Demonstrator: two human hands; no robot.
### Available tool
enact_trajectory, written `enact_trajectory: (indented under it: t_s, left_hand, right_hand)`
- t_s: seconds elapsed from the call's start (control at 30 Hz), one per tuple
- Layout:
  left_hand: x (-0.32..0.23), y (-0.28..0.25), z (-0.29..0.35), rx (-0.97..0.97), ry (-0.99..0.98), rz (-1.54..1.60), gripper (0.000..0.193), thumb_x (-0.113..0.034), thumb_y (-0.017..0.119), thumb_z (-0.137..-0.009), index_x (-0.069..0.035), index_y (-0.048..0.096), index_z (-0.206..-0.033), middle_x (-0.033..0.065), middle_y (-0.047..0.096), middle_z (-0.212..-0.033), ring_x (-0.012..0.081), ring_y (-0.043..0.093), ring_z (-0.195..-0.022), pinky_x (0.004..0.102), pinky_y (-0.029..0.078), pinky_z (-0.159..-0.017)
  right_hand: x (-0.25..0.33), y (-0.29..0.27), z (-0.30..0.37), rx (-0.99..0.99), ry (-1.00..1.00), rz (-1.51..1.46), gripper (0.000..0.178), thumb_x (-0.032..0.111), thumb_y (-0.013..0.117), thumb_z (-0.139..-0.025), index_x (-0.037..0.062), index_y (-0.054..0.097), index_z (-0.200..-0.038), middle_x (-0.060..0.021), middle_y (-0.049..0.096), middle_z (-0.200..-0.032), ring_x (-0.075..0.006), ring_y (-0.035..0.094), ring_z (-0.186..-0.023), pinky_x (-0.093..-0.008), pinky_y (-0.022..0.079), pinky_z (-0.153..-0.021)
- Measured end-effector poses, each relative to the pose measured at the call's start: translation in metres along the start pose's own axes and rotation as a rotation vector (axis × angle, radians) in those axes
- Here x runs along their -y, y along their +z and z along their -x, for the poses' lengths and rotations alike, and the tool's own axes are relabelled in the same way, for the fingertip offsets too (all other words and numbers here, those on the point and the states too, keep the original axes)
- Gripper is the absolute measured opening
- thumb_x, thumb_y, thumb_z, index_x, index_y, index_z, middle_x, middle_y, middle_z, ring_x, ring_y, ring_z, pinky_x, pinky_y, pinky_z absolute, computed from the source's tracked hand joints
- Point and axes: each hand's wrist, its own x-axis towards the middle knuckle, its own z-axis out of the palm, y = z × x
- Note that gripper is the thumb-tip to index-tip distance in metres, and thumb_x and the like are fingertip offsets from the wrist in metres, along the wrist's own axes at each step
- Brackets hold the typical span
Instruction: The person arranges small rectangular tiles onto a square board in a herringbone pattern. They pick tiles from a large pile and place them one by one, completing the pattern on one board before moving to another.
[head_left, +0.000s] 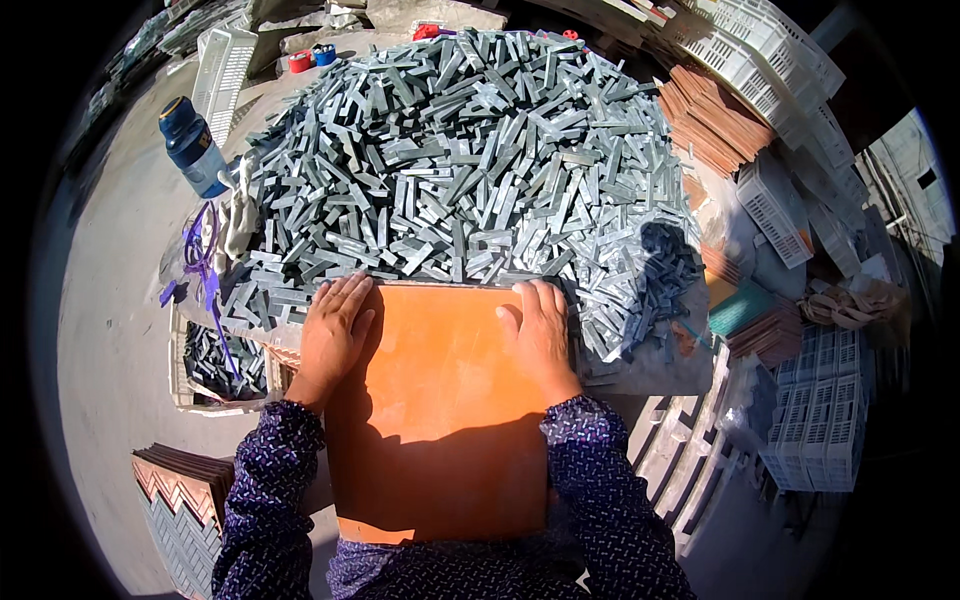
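Observation:
A flat orange board point(440, 380) lies in front of me, its near end against my body. My left hand point(340, 335) grips its far left corner, fingers curled at the edge and thumb along the top. At the far right corner, my right hand point(538, 335) holds the board the same way. Parts of the fingertips are hidden at the edges. Just beyond the board rises a broad heap of small grey stone strips point(480, 170). A shadow covers the board's near part.
Left of the heap stand a blue bottle point(195, 150), white gloves point(238, 215) and purple cord point(203, 250). A crate of strips point(225, 365) sits below them, near herringbone tile sheets point(185, 510). On the right are stacked reddish-brown sheets point(712, 120) and white plastic crates point(815, 420).

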Motion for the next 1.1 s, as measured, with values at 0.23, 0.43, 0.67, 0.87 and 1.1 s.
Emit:
enact_trajectory:
  t_s: [0.23,0.43,0.67,0.87,1.1]
  left_hand:
    - [-0.006,-0.007,0.007,0.008,-0.02,0.015,0.04,-0.009,0.057,-0.083,-0.003,0.055,-0.122,0.0146,0.055,-0.126,0.0314,0.049,-0.12,0.0438,0.032,-0.105]
    - [-0.007,-0.008,0.008,0.014,-0.014,-0.017,0.04,-0.009,0.057,-0.082,-0.003,0.056,-0.122,0.0142,0.056,-0.126,0.031,0.05,-0.12,0.0438,0.033,-0.105]
    - [-0.008,-0.006,0.011,0.017,-0.027,-0.034,0.04,-0.009,0.056,-0.083,-0.004,0.056,-0.122,0.0137,0.056,-0.126,0.0309,0.05,-0.12,0.0434,0.033,-0.105]
    - [-0.008,0.006,0.014,0.108,-0.028,-0.269,0.049,-0.01,0.051,-0.086,-0.006,0.043,-0.135,0.012,0.043,-0.14,0.03,0.037,-0.132,0.0453,0.024,-0.11]
    - [-0.096,0.038,-0.041,0.194,0.328,0.096,0.05,-0.013,0.059,-0.084,0.001,0.045,-0.13,0.0185,0.05,-0.131,0.0315,0.046,-0.124,0.0422,0.034,-0.106]
  right_hand:
    - [0.003,-0.005,0.007,0.087,0.061,-0.064,0.04,0.024,0.067,-0.079,0.0016,0.053,-0.109,-0.0153,0.052,-0.11,-0.033,0.046,-0.106,-0.0427,0.036,-0.093]
    - [0.006,-0.003,0.003,0.078,0.099,-0.047,0.036,0.026,0.068,-0.078,0.0024,0.054,-0.103,-0.0144,0.052,-0.104,-0.0329,0.046,-0.102,-0.0429,0.037,-0.09]
    - [0.006,0.0,0.009,-0.003,0.083,-0.071,0.034,0.023,0.07,-0.077,0.0041,0.055,-0.101,-0.0132,0.052,-0.1,-0.0329,0.047,-0.098,-0.0423,0.038,-0.087]
    - [-0.008,-0.005,0.036,-0.105,0.125,-0.379,0.046,0.008,0.065,-0.079,0.0014,0.05,-0.123,-0.0187,0.051,-0.123,-0.0362,0.05,-0.111,-0.0389,0.04,-0.096]
    - [0.029,-0.039,0.14,-0.072,0.373,-0.332,0.049,0.011,0.067,-0.08,0.0003,0.049,-0.125,-0.0187,0.051,-0.121,-0.0324,0.054,-0.106,-0.0364,0.045,-0.09]
